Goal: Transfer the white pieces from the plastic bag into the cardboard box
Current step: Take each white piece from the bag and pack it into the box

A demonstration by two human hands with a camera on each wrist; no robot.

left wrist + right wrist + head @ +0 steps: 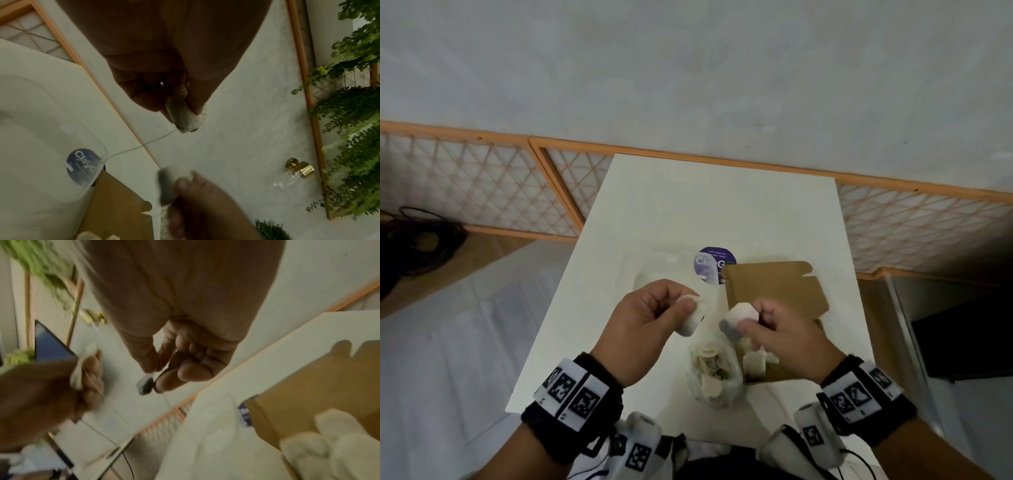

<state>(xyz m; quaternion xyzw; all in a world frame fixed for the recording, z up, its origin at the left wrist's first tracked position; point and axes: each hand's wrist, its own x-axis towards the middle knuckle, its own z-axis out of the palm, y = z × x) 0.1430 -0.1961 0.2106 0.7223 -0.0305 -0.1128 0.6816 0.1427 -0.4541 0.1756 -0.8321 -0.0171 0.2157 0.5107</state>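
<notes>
Over the table, my left hand (685, 303) pinches a white piece (690, 322) between thumb and fingers. My right hand (753, 318) pinches another white piece (739, 315) just left of the open cardboard box (777, 287). Below and between the hands, the clear plastic bag (714, 375) lies on the table with several pale pieces inside. More white pieces (756, 359) lie in the box. In the left wrist view a thin thread (139, 146) trails from the held piece (185, 115). The right wrist view shows the right fingertips (164, 382) gripping a small piece (145, 385).
A clear plastic container with a round purple sticker (714, 263) sits behind the hands, touching the box lid. The white table (722, 205) stands against a lattice panel with an orange wood frame (482, 192). Black cables (417, 240) lie on the floor at left.
</notes>
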